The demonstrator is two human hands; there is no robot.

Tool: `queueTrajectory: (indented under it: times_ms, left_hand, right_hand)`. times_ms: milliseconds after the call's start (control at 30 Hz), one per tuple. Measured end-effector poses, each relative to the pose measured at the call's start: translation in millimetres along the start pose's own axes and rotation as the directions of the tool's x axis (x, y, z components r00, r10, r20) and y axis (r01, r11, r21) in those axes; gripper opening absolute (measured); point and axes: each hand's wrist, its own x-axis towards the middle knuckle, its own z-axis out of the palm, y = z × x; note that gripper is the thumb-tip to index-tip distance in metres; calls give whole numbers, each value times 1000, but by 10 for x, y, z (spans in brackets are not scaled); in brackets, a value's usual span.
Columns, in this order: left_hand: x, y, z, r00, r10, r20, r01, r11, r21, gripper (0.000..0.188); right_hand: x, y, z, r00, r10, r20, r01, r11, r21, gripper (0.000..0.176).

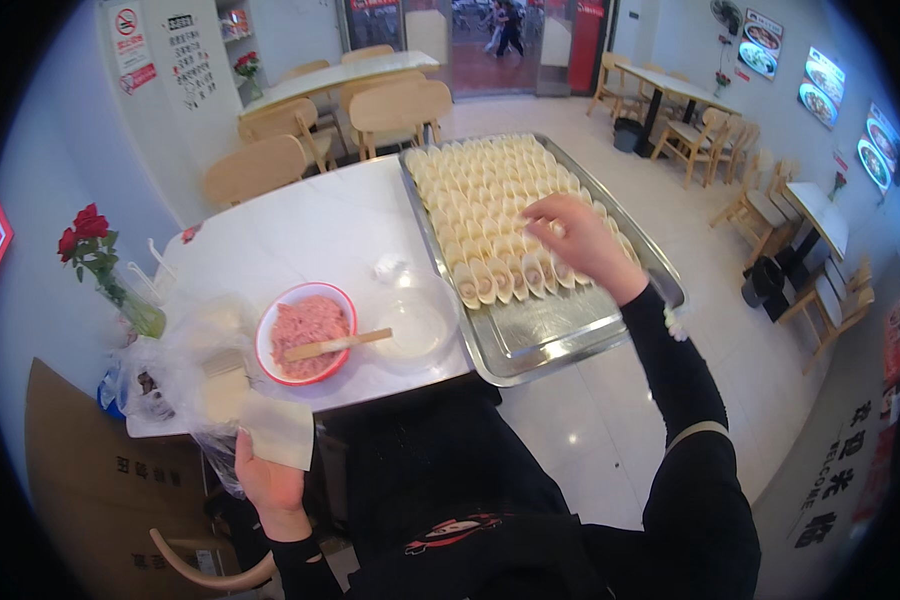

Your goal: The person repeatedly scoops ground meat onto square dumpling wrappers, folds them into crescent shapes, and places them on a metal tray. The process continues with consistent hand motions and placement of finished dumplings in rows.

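My left hand (270, 480) holds a thin square dough wrapper (279, 433) by its edge, near the table's front left corner. Right beside it, a stack of wrappers (223, 386) lies partly covered by a clear plastic bag (172, 375). My right hand (581, 240) hovers over or touches rows of folded wontons (487, 202) in a large metal tray (547, 330); its fingers are curled, and whether anything is between them is hidden. Pink minced meat (304, 319) fills a red-rimmed white bowl (268, 367), with a flat wooden stick (337, 345) resting across it.
A transparent bowl (420, 326) stands between the meat bowl and the tray on the white table (330, 225). The tray overhangs the table's right side. Roses in a glass vase (139, 311) stand at the left. Wooden chairs (401, 109) lie beyond; a cardboard box (82, 450) is at lower left.
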Motion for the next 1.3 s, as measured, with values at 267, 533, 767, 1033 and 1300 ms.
queueTrajectory:
  times_ms: [267, 533, 767, 1033, 1300]
  left_hand:
    - [-152, 114, 81, 990, 49, 131, -59, 996, 71, 47]
    - [-137, 73, 50, 993, 59, -106, -52, 997, 64, 44]
    - [-26, -169, 199, 964, 70, -257, -29, 986, 162, 43]
    - [57, -246, 293, 953, 99, -286, -42, 980, 197, 42]
    - [134, -237, 231, 950, 110, -294, -63, 984, 164, 44]
  right_hand:
    - [355, -1340, 850, 867, -382, 319, 364, 924, 117, 29]
    - [413, -1593, 1257, 728, -367, 579, 465, 885, -24, 24]
    - [435, -1737, 1236, 671, -415, 615, 515, 857, 16, 22]
    - [460, -1715, 1195, 723, -444, 529, 519, 855, 7, 28]
    - [509, -1616, 897, 779, -362, 513, 505, 847, -169, 34]
